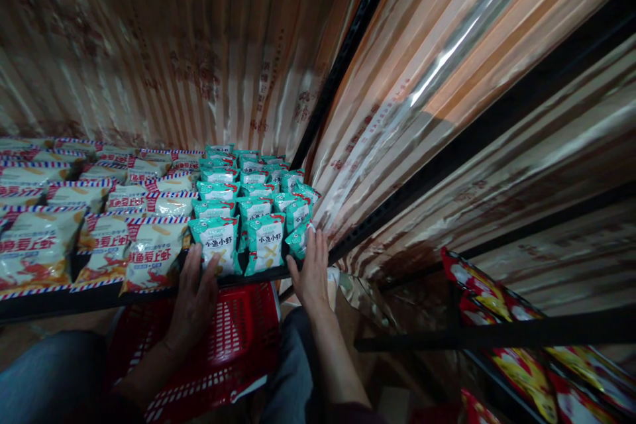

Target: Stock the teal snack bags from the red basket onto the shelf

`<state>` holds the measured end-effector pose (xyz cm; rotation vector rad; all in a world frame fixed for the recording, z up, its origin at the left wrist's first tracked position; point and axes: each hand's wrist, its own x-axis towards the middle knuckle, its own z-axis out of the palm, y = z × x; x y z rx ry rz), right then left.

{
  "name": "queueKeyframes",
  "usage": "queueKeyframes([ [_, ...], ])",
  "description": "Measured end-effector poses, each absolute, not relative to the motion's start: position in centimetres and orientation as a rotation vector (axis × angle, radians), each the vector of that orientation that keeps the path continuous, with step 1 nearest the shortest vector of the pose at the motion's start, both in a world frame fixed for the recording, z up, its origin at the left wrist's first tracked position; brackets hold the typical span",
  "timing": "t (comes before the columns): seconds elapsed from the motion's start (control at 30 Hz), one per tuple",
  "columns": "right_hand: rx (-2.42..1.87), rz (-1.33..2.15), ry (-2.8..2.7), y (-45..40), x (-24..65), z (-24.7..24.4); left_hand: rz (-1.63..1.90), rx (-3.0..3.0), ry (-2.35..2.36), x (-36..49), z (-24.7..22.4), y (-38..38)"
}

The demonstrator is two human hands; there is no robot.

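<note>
Teal snack bags [265,243] stand in upright rows on a shelf. My left hand [195,295] is at the front edge, fingers spread and pointing up, by the lower part of the leftmost front teal bag [216,245]. It holds nothing. At the right end, my right hand [311,275] has its fingers stretched out and its thumb apart, touching a tilted teal bag [298,240] at the corner. Its fingertips partly cover that bag. White and yellow snack bags [154,252] with red lettering and striped edges fill the shelf to the left of the teal ones.
Below the shelf, a red plastic basket [238,328] sits between my knees. A black metal post [342,59] rises at the shelf's back right corner. Pleated plastic sheeting [199,46] hangs behind. Red and yellow packets [527,377] lie on another rack at the lower right.
</note>
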<state>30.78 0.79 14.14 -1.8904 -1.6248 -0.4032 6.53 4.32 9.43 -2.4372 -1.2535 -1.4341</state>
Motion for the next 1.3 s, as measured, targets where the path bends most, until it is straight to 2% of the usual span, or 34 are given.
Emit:
queueKeyframes([
  [0.33, -1.862, -0.371, -1.351, 3.0, 31.0, 15.1, -1.45, -2.432, -1.237, 6.6, 9.5, 4.4],
  [0.47, -1.919, -0.489, -1.193, 3.9, 30.9, 15.1, -1.45, -2.435, -1.239, 6.5, 9.4, 4.4],
  [0.73, -1.937, -0.518, -1.327, 5.3, 30.8, 12.7, -1.442, -2.448, -1.269, 6.5, 9.4, 4.3],
  [1.3, -1.96, -0.581, -1.211, 5.3, 30.4, 12.3, -1.447, -2.425, -1.25, 6.6, 9.5, 4.2],
])
